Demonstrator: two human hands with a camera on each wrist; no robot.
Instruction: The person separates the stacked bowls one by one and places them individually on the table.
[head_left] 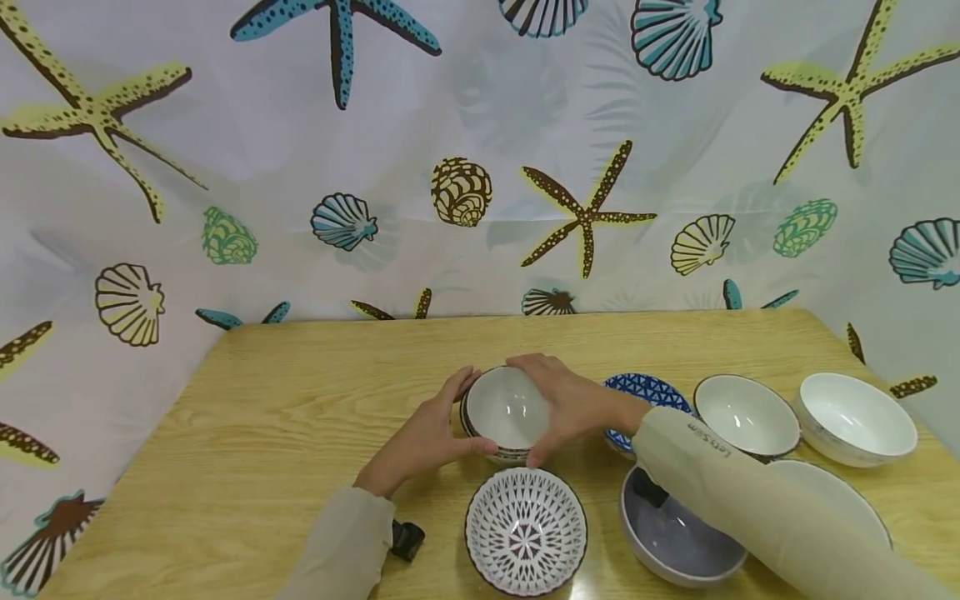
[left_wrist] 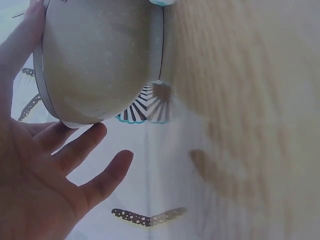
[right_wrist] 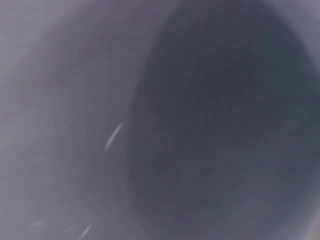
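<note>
At the middle of the table, a stack of white bowls (head_left: pixel 508 410) with dark rims is held from both sides. My left hand (head_left: pixel 435 437) grips its left side, thumb at the near edge and fingers round the far left. On the right side my right hand (head_left: pixel 566 404) grips it, fingers over the far rim and thumb at the near edge. In the left wrist view the outer wall of a bowl (left_wrist: pixel 100 60) shows beside the left hand (left_wrist: pixel 45 175). Just nearer stands a black-and-white patterned bowl (head_left: pixel 526 532). The right wrist view shows only a blurred grey surface.
To the right are a blue patterned dish (head_left: pixel 651 388), a dark-rimmed white bowl (head_left: pixel 746 414), a plain white bowl (head_left: pixel 855 417) and a grey bowl (head_left: pixel 678 537). The right sleeve (head_left: pixel 757 492) crosses over another pale bowl (head_left: pixel 840 496). A printed cloth (head_left: pixel 465 275) hangs behind the wooden table (head_left: pixel 247 450).
</note>
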